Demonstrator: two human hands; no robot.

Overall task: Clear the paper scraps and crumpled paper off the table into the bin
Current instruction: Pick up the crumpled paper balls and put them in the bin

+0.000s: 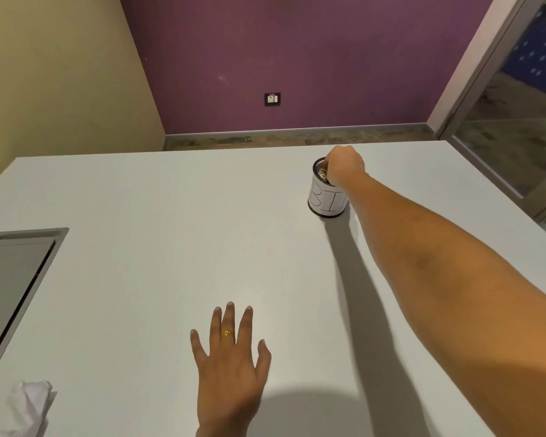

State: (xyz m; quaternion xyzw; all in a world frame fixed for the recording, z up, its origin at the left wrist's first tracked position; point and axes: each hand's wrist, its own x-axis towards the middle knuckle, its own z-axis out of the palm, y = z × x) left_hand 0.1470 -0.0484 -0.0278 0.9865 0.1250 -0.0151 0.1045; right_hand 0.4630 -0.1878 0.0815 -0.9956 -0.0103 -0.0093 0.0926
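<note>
Right hand (344, 165) curling over white-labelled cylindrical bin (327, 201), hold unclear; flat, splayed left hand (230, 367) lying nearer crumpled white paper (29, 405), to its left.

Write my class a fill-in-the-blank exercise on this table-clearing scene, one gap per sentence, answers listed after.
The left hand lies flat on the table and wears a gold ____ on one finger.
The right hand is at the mouth of the small ____ with black lettering.
A crumpled paper lies to the ____ of the left hand.
Missing words: ring; bin; left.
</note>
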